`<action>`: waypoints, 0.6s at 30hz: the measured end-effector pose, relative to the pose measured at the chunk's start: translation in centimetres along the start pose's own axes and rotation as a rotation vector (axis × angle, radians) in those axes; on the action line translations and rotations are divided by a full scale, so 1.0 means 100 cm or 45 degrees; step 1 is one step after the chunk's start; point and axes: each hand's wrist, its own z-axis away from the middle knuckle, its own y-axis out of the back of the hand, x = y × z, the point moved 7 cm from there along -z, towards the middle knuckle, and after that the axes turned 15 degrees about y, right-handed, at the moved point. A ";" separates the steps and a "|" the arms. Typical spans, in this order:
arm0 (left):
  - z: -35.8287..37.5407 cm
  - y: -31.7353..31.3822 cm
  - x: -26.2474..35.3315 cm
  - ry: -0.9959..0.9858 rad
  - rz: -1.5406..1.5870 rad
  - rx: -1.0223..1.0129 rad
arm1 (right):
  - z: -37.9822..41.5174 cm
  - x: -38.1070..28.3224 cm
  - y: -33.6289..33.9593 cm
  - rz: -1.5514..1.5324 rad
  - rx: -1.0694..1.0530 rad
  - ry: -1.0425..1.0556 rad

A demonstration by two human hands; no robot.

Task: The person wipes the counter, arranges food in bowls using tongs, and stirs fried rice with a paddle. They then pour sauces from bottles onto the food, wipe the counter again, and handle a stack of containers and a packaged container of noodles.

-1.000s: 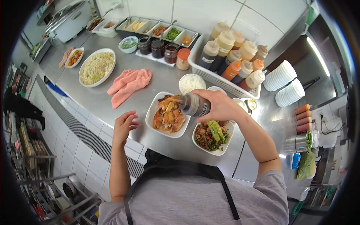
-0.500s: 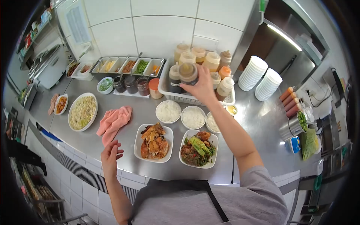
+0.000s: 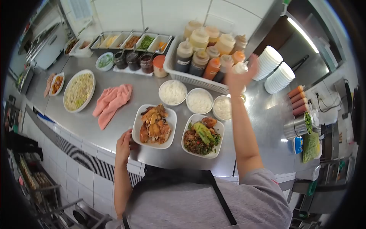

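My right hand (image 3: 241, 78), blurred by motion, is at the right front corner of the white basket (image 3: 198, 79), thumb and fingers spread. Between them shows the top of a pale squeeze bottle (image 3: 239, 68). To its left in the basket stand a dark sauce bottle (image 3: 198, 63) and an orange sauce bottle (image 3: 212, 68). My left hand (image 3: 124, 147) is at the counter's front edge, fingers loosely bent and holding nothing, just left of a square white bowl of sliced browned meat (image 3: 154, 126). Right of that bowl sits another with minced meat and greens (image 3: 201, 136).
Bowls of rice (image 3: 172, 92) line up before the basket. A pink cloth (image 3: 113, 103) and an oval dish of pale chopped food (image 3: 79, 91) lie left. Topping trays (image 3: 131, 41) stand behind. Stacked white bowls (image 3: 280, 77) and a metal pot (image 3: 297, 127) are at right.
My right hand has let go of the dark sauce bottle, now standing in the basket, and moved right to the pale bottle. My left hand has come closer to the meat bowl. The view has shifted.
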 end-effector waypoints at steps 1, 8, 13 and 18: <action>0.002 0.005 0.001 0.026 0.011 0.022 | 0.003 0.017 0.020 0.300 0.001 0.098; 0.010 0.013 0.018 -0.005 0.112 0.038 | 0.053 0.100 -0.008 0.194 -0.804 -0.682; 0.019 0.025 0.020 -0.079 0.130 0.085 | -0.018 0.019 0.009 -0.407 -0.271 -0.167; 0.022 0.033 0.016 -0.103 0.196 0.121 | -0.011 -0.065 -0.013 -0.814 -0.910 -0.198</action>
